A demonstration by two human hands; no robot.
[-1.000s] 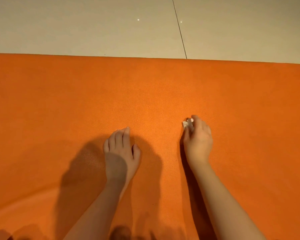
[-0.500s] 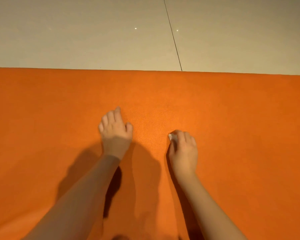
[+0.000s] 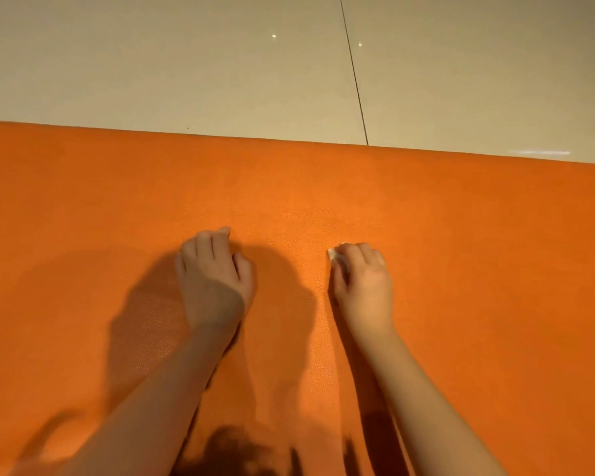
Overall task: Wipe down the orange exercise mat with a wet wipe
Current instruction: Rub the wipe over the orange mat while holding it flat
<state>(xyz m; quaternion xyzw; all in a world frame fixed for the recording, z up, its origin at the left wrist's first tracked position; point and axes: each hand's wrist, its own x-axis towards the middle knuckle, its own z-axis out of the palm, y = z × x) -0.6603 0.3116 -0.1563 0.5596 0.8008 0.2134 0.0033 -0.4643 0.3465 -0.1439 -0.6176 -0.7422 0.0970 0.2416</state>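
Orange exercise mat [image 3: 461, 269] lay flat on pale tiled floor [image 3: 152, 63], its far edge running across the view just short of a dark grout line [image 3: 354, 73]. Right hand [image 3: 363, 283] was knuckles-up on the mat near the middle, fingers curled round a bunched white wet wipe [image 3: 335, 254]; only a small corner of the wipe showed at the fingertips, touching the mat. Left hand [image 3: 213, 273] rested beside it, apart, fingers loosely bent with tips on the surface, holding nothing; it looked like a brace. No damp streaks could be made out, so how much had been covered could not be told. Judged the step in hand to be a wiping stroke. To do it well: spread the wipe flatter under the fingers so more of it meets the mat, press evenly, run overlapping passes right out to the far edge, and lean on the left hand so the mat does not creep or ruck.
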